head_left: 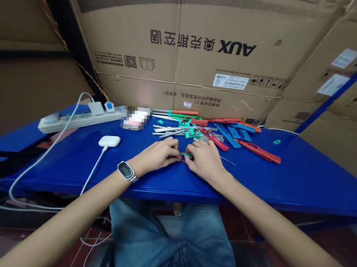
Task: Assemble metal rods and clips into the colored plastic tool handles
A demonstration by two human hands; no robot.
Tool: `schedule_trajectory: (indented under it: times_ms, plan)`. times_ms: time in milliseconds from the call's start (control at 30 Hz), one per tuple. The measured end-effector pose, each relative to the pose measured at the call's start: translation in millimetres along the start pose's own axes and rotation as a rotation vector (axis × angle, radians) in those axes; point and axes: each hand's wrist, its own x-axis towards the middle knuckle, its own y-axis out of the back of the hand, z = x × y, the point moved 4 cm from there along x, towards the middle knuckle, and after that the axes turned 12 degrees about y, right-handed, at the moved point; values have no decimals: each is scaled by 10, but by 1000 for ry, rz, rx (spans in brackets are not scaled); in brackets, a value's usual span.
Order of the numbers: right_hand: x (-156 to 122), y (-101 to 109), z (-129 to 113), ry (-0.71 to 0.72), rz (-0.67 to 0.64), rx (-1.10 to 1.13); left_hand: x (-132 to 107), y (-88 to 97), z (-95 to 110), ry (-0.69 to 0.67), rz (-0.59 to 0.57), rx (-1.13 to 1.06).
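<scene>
My left hand and my right hand rest close together on the blue table, fingers curled. Between their fingertips they pinch a small green and red part; most of it is hidden by the fingers. A dark smartwatch sits on my left wrist. Just beyond the hands lies a heap of metal rods with green pieces, and red handles and blue handles lie to the right of it.
A white power strip lies at the table's back left, a white charger puck with its cable nearer. Large cardboard boxes stand against the far edge. A small green piece lies at the right. A thin pin lies beside my right hand.
</scene>
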Motion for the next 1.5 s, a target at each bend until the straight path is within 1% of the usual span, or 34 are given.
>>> schedule_trajectory:
  times_ms: [133,333,533,833,933,1033,1133,1167,1200,1233,1367,1433,1500]
  plan:
    - [0,-18,33,9,5,55,-2,1,-3,11,4,15]
    - [2,-44,65,-34,28,114,-12,0,-12,9,20,31]
    - [37,-18,36,-25,-24,64,-5,10,11,17,12,46]
    - [75,20,-33,58,-80,-23,5,3,9,23,0,41]
    - [61,1,-21,44,-60,1,-8,2,23,32,-1,1]
    - [17,-46,20,-2,0,68,-20,-3,33,59,3,-84]
    - [-27,-94,65,-50,82,139,19,8,-20,152,38,-175]
    - [-35,-108,75,-59,102,159,50,10,-48,183,34,-193]
    - [-40,-119,83,-63,115,176,88,12,-75,204,14,-204]
    - [-42,-128,88,-65,122,192,132,8,-97,211,-30,-207]
    - [-37,-143,94,-60,126,228,292,0,-148,194,-249,-226]
    - [-36,-144,92,-59,129,230,335,9,-157,206,-294,-229]
    - [-39,-145,87,-58,132,225,353,23,-145,221,-289,-199]
